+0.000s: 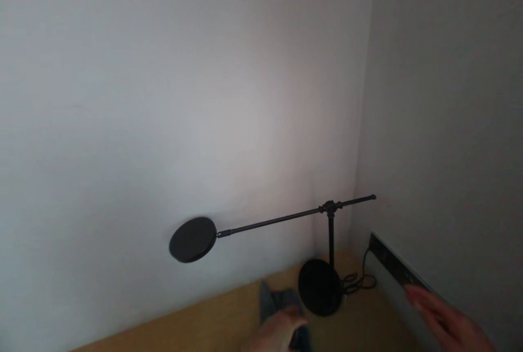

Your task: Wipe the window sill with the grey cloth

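Note:
My left hand (280, 333) shows only at the bottom edge, resting on a dark grey cloth (278, 300) that lies on the wooden desk (196, 325). Its fingers seem curled over the cloth. My right hand (443, 319) is blurred at the lower right, fingers stretched out and apart, next to the grey edge of a flat panel (394, 267) leaning by the right wall. It holds nothing that I can see. A black desk lamp (322, 286) stands between the two hands.
The lamp's long arm (286, 220) reaches left to a round black head (193, 239). Its black cord (359, 282) lies coiled behind the base. Pale walls meet in a corner above the desk.

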A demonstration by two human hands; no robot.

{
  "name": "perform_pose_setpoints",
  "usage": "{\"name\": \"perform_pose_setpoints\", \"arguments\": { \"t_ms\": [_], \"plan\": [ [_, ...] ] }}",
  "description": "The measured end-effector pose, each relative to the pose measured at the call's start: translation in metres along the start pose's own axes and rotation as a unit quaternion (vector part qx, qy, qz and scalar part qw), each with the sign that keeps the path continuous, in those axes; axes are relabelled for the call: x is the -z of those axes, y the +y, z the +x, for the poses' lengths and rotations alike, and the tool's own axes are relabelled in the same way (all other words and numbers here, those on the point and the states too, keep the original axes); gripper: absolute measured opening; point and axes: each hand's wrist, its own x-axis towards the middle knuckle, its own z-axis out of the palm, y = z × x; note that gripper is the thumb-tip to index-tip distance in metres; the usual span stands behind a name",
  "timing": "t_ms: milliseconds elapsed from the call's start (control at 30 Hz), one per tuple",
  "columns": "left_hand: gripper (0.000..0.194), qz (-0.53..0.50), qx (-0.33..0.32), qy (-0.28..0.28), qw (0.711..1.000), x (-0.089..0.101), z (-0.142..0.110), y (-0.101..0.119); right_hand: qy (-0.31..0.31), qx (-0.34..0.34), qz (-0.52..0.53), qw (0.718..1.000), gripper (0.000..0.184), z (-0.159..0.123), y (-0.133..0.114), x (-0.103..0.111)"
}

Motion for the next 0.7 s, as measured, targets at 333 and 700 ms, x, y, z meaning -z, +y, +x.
{"name": "perform_pose_setpoints", "arguments": {
  "t_ms": [333,700],
  "plan": [
    [0.058,-0.551,-0.061,0.121,0.823,0.091,0.194,0.084,0.089,0.326,-0.364,0.868,0.048,0.178,-0.117,-0.034],
    [0.024,-0.428,-0.042,0.007,0.903,0.105,0.243,0.128,0.052,0.303,-0.421,0.853,0.033,0.197,-0.131,-0.042]
  ]
}}
